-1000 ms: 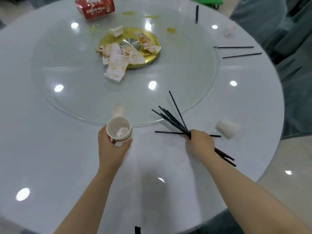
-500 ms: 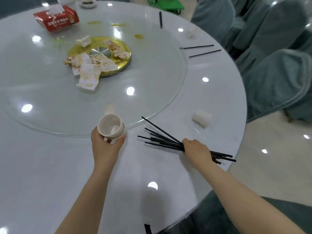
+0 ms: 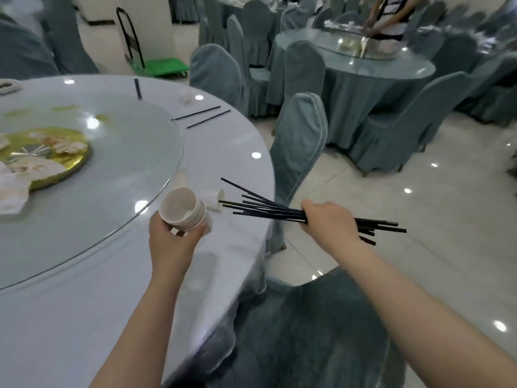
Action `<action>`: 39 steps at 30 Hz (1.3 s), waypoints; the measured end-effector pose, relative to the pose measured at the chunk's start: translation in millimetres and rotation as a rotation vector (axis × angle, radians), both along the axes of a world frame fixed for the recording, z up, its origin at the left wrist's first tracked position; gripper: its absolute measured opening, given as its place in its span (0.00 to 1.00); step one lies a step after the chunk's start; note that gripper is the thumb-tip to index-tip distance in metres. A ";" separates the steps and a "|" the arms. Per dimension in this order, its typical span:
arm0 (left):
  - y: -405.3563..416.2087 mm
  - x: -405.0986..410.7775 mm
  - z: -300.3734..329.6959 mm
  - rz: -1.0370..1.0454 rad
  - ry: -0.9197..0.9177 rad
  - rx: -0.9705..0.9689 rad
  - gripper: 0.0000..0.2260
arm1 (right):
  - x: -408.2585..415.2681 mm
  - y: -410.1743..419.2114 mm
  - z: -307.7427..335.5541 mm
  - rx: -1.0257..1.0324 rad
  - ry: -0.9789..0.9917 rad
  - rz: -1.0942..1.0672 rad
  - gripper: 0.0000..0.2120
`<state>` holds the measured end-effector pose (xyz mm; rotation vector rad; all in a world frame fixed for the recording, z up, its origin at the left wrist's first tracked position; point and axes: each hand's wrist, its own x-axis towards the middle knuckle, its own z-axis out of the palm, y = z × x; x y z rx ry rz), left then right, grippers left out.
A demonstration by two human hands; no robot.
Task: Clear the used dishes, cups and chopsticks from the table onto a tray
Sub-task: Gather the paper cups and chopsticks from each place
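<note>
Collecting is the step in hand: both hands are loaded and no tray appears anywhere in the head view.

Left hand [image 3: 173, 242]: fingers and thumb are curled round the base of a stack of white cups [image 3: 183, 210], tilted with the mouth toward the camera, above the round table [image 3: 84, 317] near its right edge.

Right hand [image 3: 330, 221]: fingers are clenched round a bundle of black chopsticks [image 3: 268, 210]. The tips fan out to the left over the table edge; the butt ends project to the right, past the hand and above the floor. The bundle is loose and uneven.

Items not yet collected:
- One overturned white cup [image 3: 213, 200] lies on its side on the table, between the held stack and the fanned chopstick tips.
- Two chopsticks [image 3: 201, 117] lie apart from each other at the far rim, just beyond the glass turntable [image 3: 134, 163].
- A single dark stick [image 3: 137, 88] lies farther back, close to the turntable's far rim.
- Soiled napkins rest on the gold centre plate [image 3: 70, 166].

Next move, as a judgement: either add the overturned cup to the stack or carry the load to the tray. Picking up that cup calls for a free finger or for nesting it with the left hand. The fanned bundle may shed a stick, so squaring its ends first is advisable.
</note>
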<state>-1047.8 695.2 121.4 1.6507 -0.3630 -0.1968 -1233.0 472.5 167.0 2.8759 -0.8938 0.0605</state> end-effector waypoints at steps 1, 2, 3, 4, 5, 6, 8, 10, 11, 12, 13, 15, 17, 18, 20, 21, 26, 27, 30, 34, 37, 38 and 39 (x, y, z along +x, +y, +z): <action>-12.1 -20.7 5.9 -0.020 -0.024 -0.008 0.28 | -24.1 -10.5 10.2 -0.015 -0.020 -0.021 0.08; -22.8 -42.1 11.6 -0.041 -0.041 -0.017 0.27 | -47.1 -19.6 18.0 -0.037 -0.033 -0.037 0.09; -32.4 -62.7 15.8 -0.057 -0.049 -0.021 0.27 | -68.7 -27.3 24.1 -0.054 -0.041 -0.047 0.08; -41.5 -84.8 19.4 -0.070 -0.050 -0.026 0.26 | -90.9 -34.3 29.4 -0.055 -0.051 -0.057 0.07; -50.8 -108.2 22.8 -0.074 -0.050 -0.036 0.26 | -113.5 -40.6 33.0 -0.042 -0.065 -0.070 0.06; -63.2 -135.0 26.3 -0.073 -0.054 -0.049 0.25 | -140.4 -49.1 36.1 -0.026 -0.085 -0.086 0.06; -77.5 -167.8 30.7 -0.070 -0.065 -0.063 0.25 | -172.3 -58.2 36.0 -0.003 -0.106 -0.101 0.04; -95.9 -204.3 34.3 -0.088 -0.075 -0.068 0.24 | -214.7 -66.5 39.1 0.012 -0.105 -0.135 0.04; -103.2 -220.9 35.3 -0.097 -0.068 -0.064 0.24 | -236.2 -70.5 39.5 0.030 -0.100 -0.157 0.05; -110.0 -238.2 36.6 -0.106 -0.062 -0.057 0.23 | -258.4 -74.5 39.2 0.049 -0.093 -0.178 0.05; -118.4 -255.1 38.2 -0.113 -0.062 -0.049 0.22 | -281.1 -80.9 38.8 0.058 -0.087 -0.200 0.05; -133.7 -278.9 41.2 -0.131 -0.057 -0.035 0.21 | -315.7 -94.6 37.1 0.056 -0.072 -0.237 0.05; -150.0 -294.0 41.9 -0.160 -0.057 -0.025 0.22 | -342.1 -108.3 36.3 0.054 -0.080 -0.271 0.05; -157.9 -299.7 41.2 -0.174 -0.057 -0.016 0.24 | -352.4 -114.3 35.0 0.064 -0.095 -0.289 0.04; -170.7 -307.4 40.3 -0.186 -0.040 -0.010 0.28 | -365.3 -124.2 30.5 0.096 -0.128 -0.320 0.04; -178.1 -311.8 39.4 -0.187 -0.031 -0.016 0.29 | -370.3 -130.0 27.8 0.111 -0.140 -0.332 0.03; -210.4 -319.8 33.8 -0.147 -0.034 -0.019 0.22 | -372.9 -163.3 16.4 0.155 -0.139 -0.323 0.03; -216.5 -319.3 33.1 -0.133 -0.029 -0.016 0.22 | -370.4 -170.5 14.9 0.158 -0.133 -0.314 0.03; -244.9 -311.0 24.8 -0.105 0.000 -0.036 0.20 | -359.5 -203.0 9.5 0.166 -0.097 -0.262 0.03; -304.2 -289.9 17.9 -0.043 0.006 -0.047 0.18 | -335.3 -262.9 7.5 0.154 -0.062 -0.196 0.05; -348.1 -273.8 19.1 0.008 0.028 -0.063 0.19 | -315.4 -305.6 11.2 0.137 -0.045 -0.139 0.05; -364.7 -266.8 18.4 0.030 0.035 -0.062 0.19 | -306.7 -324.6 10.7 0.126 -0.035 -0.114 0.05; -378.7 -260.5 17.9 0.052 0.039 -0.059 0.19 | -298.2 -342.0 10.0 0.113 -0.029 -0.097 0.05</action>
